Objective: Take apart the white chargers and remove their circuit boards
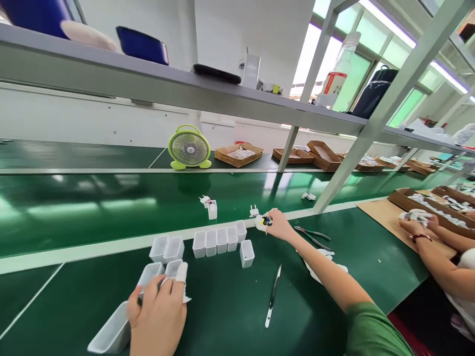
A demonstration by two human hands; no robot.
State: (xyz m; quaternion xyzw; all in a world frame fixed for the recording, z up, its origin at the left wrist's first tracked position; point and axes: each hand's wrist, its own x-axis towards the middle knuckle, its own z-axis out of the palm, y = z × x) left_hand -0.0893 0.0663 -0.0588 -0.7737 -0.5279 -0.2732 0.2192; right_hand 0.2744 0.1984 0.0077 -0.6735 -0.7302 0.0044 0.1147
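My left hand (158, 314), one finger wrapped in white, is closed over a small white plastic box (173, 267) at the lower left; its grip is partly hidden. Beside it are another white box (150, 274) and a longer tray (111, 331). At the bench's back edge, my right hand (280, 225) pinches an opened white charger (261, 222) with yellow and dark parts showing. A white two-pin plug (254, 211) lies just left of it. A row of small white boxes (216, 241) stands between my hands, with a single box (247, 253) in front.
Tweezers (273, 296) and green-handled pliers (313, 236) lie on the green bench. Beyond the pale edge strip are a boxed charger piece (212, 209), a green fan (189, 148) and cardboard trays (239, 154). A shelf post (345, 158) rises at right, near a co-worker's hands (415, 225).
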